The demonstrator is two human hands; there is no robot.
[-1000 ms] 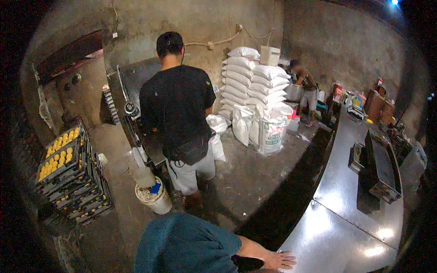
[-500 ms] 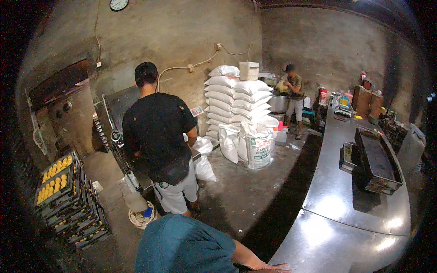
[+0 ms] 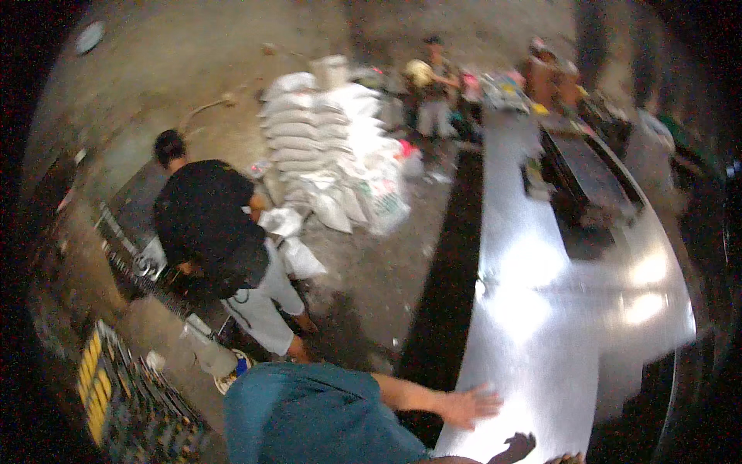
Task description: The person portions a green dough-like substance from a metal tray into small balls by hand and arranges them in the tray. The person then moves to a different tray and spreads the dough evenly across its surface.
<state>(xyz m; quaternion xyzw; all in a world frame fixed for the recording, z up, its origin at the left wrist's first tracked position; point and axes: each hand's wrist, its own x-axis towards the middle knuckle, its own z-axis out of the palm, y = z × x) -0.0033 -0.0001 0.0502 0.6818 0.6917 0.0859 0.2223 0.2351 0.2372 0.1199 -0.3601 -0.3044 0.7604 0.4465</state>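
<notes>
At left, the trays (image 3: 147, 402) with yellow pieces stand in a high stack; a bump could make the upper ones slide. The co-worker (image 3: 209, 224) in black stands at a machine (image 3: 143, 267), and the bucket (image 3: 224, 381) is near the legs, so one step back could upset it. Then come the sacks (image 3: 290, 131), piled high; a push from the side could bring some down. The left hand (image 3: 471, 406) is over the near part of the tabletop (image 3: 525, 371), fingers spread, holding nothing; whether the palm touches, I cannot tell. The tabletop, at right, looks smooth, so a leaning palm could slip. The right hand (image 3: 568, 458) shows only fingers at the lower edge; I cannot tell its state. The long tin (image 3: 589, 166) lies farther along; a careless sweep could knock it.
</notes>
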